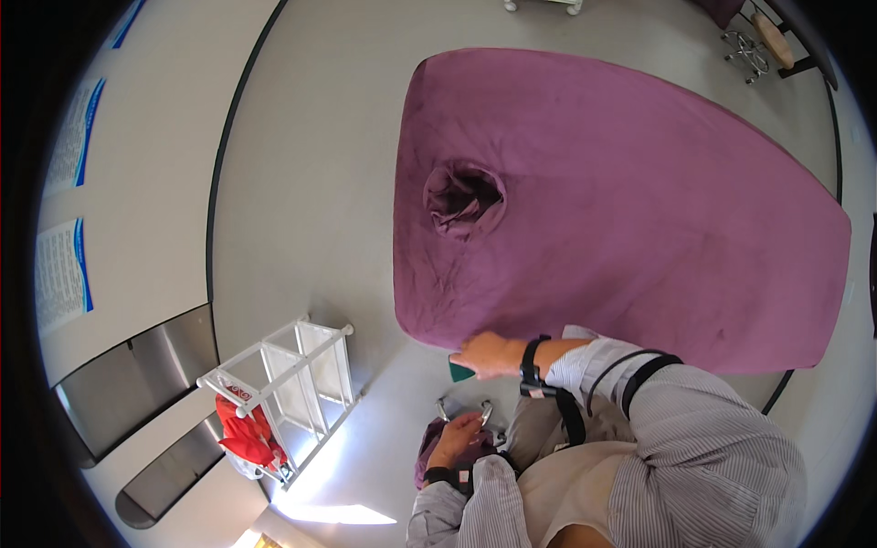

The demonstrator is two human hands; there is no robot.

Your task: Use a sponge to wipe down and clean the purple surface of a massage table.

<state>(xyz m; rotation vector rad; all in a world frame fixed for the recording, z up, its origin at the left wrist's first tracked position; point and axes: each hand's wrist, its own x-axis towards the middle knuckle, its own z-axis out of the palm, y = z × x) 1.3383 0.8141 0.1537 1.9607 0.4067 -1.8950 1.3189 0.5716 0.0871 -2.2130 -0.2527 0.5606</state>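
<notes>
My right hand (490, 355) reaches leftward along the near edge of a massage bed with a purple fitted cover (616, 192). A small dark green flat thing (460, 370), mostly hidden by the fingers, is held in it. My left hand (460, 436) hangs lower, with bent fingers, over a stool with a purple covered seat (431, 452) and chrome legs. Whether it holds anything cannot be told. The bed's face hole (466, 200) lies toward the left end, with the cover bunched and tucked into it.
A white trolley rack (308, 383) stands on the floor at lower left, with a red bag (246, 431) beside it. At upper right are a wheeled stool base (747, 56) and a round wooden seat (773, 41). Printed notices (65, 274) hang on the left wall.
</notes>
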